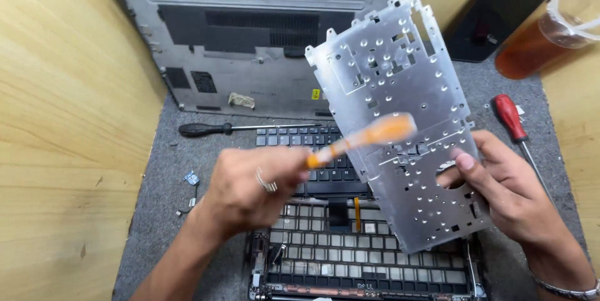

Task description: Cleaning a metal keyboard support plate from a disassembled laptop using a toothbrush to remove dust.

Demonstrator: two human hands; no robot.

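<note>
My right hand [509,188] holds a perforated silver metal keyboard backing plate [400,107] by its lower right edge, tilted upright above the work. My left hand [250,188], with a ring on one finger, grips an orange-handled brush [369,138]; the brush is blurred and lies across the front of the plate. Beneath both hands lies a black laptop keyboard [300,138] and an open laptop palmrest frame [350,263] with rows of empty key openings.
A grey laptop bottom cover [244,57] leans at the back. A black-handled screwdriver [206,129] lies on the grey mat [162,213] at left, a red-handled one [511,117] at right. A clear cup of brown liquid [550,32] stands top right. Wooden walls flank both sides.
</note>
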